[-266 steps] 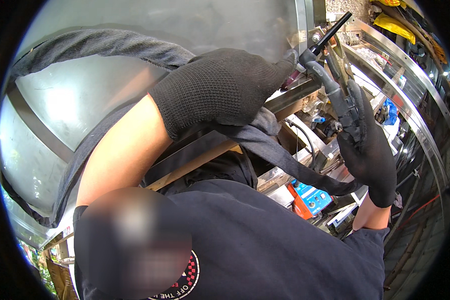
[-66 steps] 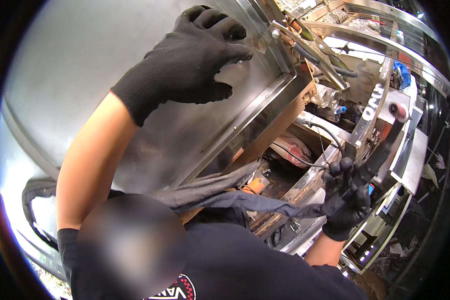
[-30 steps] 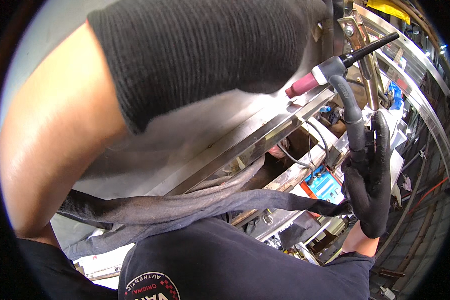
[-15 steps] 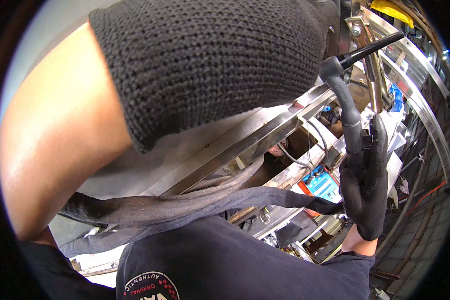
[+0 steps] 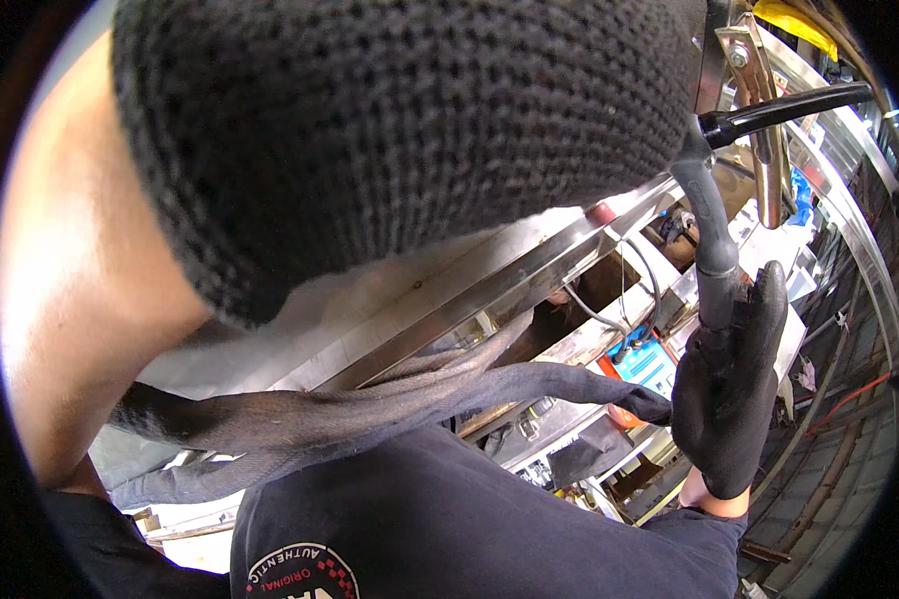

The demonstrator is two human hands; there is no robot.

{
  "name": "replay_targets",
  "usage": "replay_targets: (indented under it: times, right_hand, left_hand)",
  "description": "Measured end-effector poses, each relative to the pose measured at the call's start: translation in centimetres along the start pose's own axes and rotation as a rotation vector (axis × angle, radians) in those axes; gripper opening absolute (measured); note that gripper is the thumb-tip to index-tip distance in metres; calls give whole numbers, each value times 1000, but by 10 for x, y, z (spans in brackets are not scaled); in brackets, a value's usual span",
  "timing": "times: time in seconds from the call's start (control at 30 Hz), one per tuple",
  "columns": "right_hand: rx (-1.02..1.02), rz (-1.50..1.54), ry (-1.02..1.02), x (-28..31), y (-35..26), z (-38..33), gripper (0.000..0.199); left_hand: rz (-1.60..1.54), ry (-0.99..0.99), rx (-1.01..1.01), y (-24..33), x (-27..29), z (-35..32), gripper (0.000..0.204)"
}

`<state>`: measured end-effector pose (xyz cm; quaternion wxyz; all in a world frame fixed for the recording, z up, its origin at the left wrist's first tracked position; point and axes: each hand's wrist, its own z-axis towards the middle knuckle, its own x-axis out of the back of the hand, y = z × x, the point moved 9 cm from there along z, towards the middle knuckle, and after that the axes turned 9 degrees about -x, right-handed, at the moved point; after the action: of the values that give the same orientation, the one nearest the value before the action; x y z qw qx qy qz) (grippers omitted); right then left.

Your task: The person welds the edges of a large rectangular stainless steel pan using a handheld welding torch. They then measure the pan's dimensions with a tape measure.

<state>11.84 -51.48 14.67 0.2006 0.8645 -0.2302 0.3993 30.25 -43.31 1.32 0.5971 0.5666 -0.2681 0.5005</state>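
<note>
A black knit glove covers my left hand (image 5: pixel 410 150), which fills the top of the picture very close up. Its fingers are out of sight, so what it holds or touches is hidden. At the right, my gloved right hand (image 5: pixel 724 419) is closed around the handle of a grey welding torch (image 5: pixel 711 215), one finger lying straight along it. The torch head sits high, beside the left glove's edge, with a long black back cap (image 5: pixel 799 112) pointing right. From the right hand a cable in a dark fabric sleeve (image 5: pixel 400 407) runs left across my front.
Behind the torch stands a metal bar with a bolt (image 5: pixel 766 150). A long metal beam (image 5: pixel 469 309) crosses the middle diagonally. Beyond lie a blue and red case (image 5: pixel 649 369), thin cables, and cluttered shelves. Metal rails curve along the right, with a yellow piece (image 5: pixel 797 28) above.
My left glove has come closer and looks larger. The torch has shifted a little right and down, its back cap lying more level. My right hand has dropped slightly.
</note>
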Motion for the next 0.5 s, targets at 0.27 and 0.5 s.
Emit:
replay_targets:
  times: [0.27, 0.5]
  right_hand:
    - [-67, -19, 40, 1, -10, -3, 90]
    - [-73, 46, 47, 5, -7, 1, 88]
  left_hand:
    - [-18, -1, -6, 0, 0, -3, 66]
    - [-5, -6, -3, 5, 4, -4, 68]
